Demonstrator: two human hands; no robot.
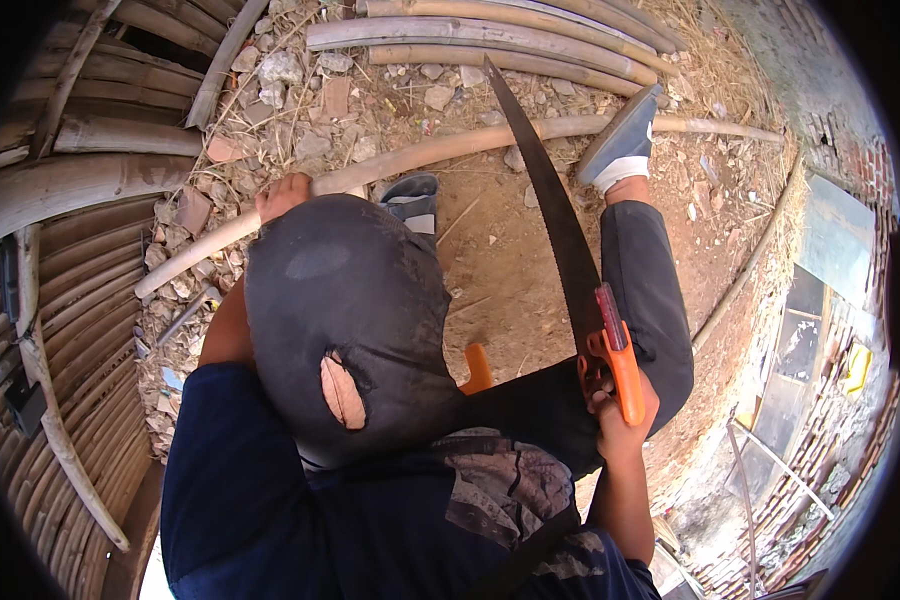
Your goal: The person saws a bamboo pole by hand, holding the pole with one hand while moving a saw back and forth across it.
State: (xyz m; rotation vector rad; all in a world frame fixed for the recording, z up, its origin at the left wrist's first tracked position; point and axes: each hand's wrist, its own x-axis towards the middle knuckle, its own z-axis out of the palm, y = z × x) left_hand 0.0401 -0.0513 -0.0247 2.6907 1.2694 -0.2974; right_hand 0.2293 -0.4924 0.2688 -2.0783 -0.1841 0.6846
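My right hand (pixel 625 410) is closed round the orange handle of a handsaw (pixel 550 205). Its long dark blade points up and away, its tip toward the far poles. In the picture the blade crosses over a long bamboo pole (pixel 410 160); whether the two touch I cannot tell. On the pole's left part lies my left hand (pixel 285 195), its fingers curled over the pole and partly hidden behind my bent left knee. My right shoe (pixel 620 135) is beside the pole, and my left shoe (pixel 410 195) is just on its near side.
Several bamboo poles (pixel 480 38) lie along the far side. Stones and rubble (pixel 280 70) cover the ground there and at left. A bamboo-slat wall (pixel 80 350) stands left, a worn brick wall (pixel 830 430) right. Past my left knee shows an orange piece (pixel 477 370), mostly hidden.
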